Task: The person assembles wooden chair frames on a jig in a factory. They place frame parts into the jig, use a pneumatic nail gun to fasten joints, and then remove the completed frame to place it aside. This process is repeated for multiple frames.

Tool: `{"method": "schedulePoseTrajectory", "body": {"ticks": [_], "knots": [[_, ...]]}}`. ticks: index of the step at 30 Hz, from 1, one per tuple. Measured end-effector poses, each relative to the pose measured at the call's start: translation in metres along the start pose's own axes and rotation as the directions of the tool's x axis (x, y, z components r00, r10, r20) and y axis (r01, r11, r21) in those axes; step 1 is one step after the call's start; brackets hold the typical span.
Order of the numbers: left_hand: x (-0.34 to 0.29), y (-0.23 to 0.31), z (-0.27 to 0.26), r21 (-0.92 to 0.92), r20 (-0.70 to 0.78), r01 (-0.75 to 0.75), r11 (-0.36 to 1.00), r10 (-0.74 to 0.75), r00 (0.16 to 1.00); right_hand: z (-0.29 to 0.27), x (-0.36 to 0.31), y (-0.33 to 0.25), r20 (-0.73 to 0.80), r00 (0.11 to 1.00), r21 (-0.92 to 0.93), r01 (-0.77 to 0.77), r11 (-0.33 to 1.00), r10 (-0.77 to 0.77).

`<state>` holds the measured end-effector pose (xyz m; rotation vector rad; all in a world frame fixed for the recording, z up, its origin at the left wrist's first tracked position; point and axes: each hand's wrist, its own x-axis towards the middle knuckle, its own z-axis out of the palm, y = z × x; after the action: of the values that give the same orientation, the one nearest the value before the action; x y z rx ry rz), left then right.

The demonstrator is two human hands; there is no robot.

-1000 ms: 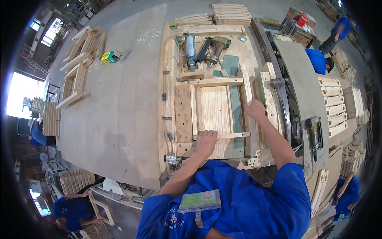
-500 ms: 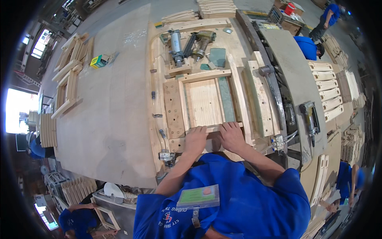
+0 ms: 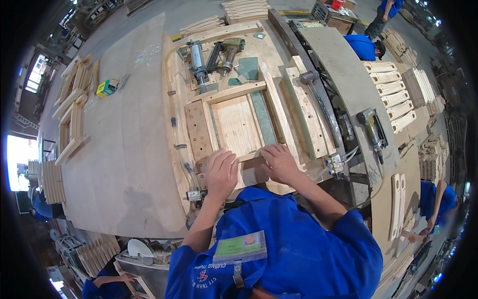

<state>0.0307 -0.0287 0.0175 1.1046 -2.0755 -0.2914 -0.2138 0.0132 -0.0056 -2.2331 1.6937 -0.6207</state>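
Note:
In front of me a pale wooden frame lies over a light board on the workbench. My left hand is at the near left corner of the frame, its fingers stretched out against the wood. At the near right corner, my right hand has its fingers bent over the end of the near rail. That rail shows between both hands; its ends are covered by my fingers. A wooden block with holes sits along the frame's left side. A long wooden strip runs along the right.
Two nail guns lie beyond the frame. A hammer rests at right, another nail gun farther right. A green-yellow box and wooden frames are on the left panel. Co-workers are nearby.
My hands have spread apart along the near rail, the left one sliding outward to the corner. The view has shifted, so the bench appears farther left.

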Motion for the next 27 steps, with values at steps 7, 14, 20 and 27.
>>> {"method": "schedulePoseTrajectory", "body": {"ticks": [7,14,20,27], "knots": [[0.027,-0.023,0.079,-0.167,0.157,0.117,0.979,-0.091,0.983,-0.112,-0.111,0.054,-0.386,0.797,-0.106,-0.539,0.835,0.465],[0.032,-0.029,0.106,0.009,0.314,0.22,0.975,-0.212,0.926,-0.098,-0.126,0.098,-0.442,0.756,-0.08,-0.57,0.818,0.483],[0.029,-0.03,0.103,0.039,0.348,0.266,0.963,-0.263,0.9,-0.102,-0.099,0.09,-0.23,0.861,-0.292,-0.506,0.812,0.454],[0.032,-0.032,0.103,0.024,0.405,0.296,0.955,-0.28,0.871,-0.078,0.01,0.121,-0.204,0.853,-0.224,-0.518,0.825,0.481]]}}
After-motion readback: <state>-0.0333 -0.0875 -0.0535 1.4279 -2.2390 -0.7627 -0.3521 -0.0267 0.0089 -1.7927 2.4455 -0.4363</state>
